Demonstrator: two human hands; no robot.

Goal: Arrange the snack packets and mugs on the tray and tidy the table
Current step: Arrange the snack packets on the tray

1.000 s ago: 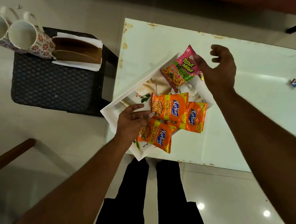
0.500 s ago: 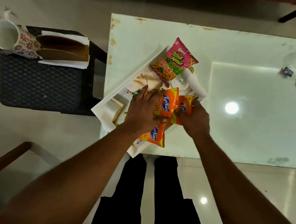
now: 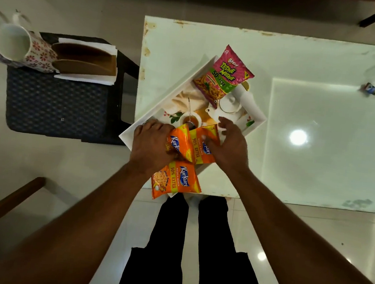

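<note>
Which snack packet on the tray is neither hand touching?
The pink Bingo packet at the tray's far corner; both hands are on the orange Kurkure packets nearer the person.

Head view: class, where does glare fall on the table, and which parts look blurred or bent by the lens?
Head view: a bright lamp reflection sits on the glossy table, right of the white tray; smaller reflections dot the floor tiles. The mugs at the left edge look stretched and smeared, and the small wrappers at the right edge are blurred. The lighting is dim overall.
</note>
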